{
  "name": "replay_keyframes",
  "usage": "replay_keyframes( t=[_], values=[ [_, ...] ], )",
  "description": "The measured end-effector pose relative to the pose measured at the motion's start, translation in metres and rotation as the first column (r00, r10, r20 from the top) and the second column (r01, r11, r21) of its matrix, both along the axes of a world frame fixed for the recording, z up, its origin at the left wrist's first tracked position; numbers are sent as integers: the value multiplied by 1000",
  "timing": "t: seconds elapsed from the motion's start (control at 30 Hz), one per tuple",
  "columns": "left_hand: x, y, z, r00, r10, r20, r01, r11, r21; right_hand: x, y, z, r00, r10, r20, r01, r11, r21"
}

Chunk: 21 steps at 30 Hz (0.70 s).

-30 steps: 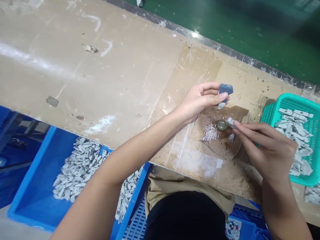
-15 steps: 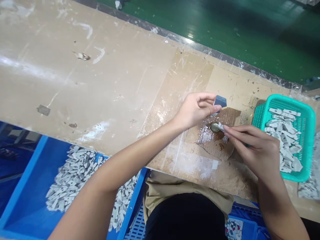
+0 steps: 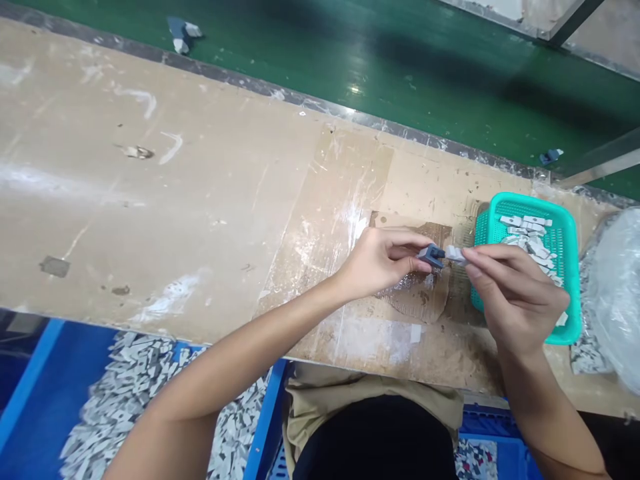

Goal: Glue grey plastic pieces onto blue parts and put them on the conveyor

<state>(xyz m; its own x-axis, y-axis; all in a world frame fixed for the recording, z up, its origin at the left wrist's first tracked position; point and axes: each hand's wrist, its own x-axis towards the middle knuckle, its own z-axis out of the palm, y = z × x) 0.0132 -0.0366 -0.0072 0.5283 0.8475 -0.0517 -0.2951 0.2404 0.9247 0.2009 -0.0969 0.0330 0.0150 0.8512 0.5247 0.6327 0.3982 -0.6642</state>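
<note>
Between the thumb and fingers of my left hand [image 3: 383, 260] is a small dark blue-grey plastic part [image 3: 431, 255], its slotted side turned to the right. My right hand [image 3: 517, 283] pinches a small white plastic piece [image 3: 455, 254] by its right end. The white piece points at the dark part, close to it; whether they touch I cannot tell. Below both hands lies a stained, wet-looking cardboard piece [image 3: 425, 300], partly covered by my left hand. The small round dish on it is hidden now.
A green basket [image 3: 575, 267] of white pieces stands on the right, beside a clear plastic bag [image 3: 617, 293]. Blue bins [image 3: 37, 373] with many grey-white pieces sit below the worn table [image 3: 200, 200]. Green floor [image 3: 310, 53] lies beyond the table edge.
My right hand has lifted the white piece from the dish and brought it up to the dark part. My left hand has turned the dark part towards it. The view has shifted.
</note>
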Motion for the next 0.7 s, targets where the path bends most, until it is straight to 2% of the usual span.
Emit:
replay_keyframes(
  t=[0.3,0.57,0.7],
  values=[
    [0,-3,6,1000,5,-3,-5,998,-66,-1,-2,0,997,69,31,-66,995,-81],
    [4,-11,8,991,104,-88,-110,992,-57,-5,-2,-1,991,133,30,-126,979,-159],
    [1,-11,2,991,81,-107,-88,995,-56,-10,0,-2,987,158,35,-147,967,-206]
  ],
)
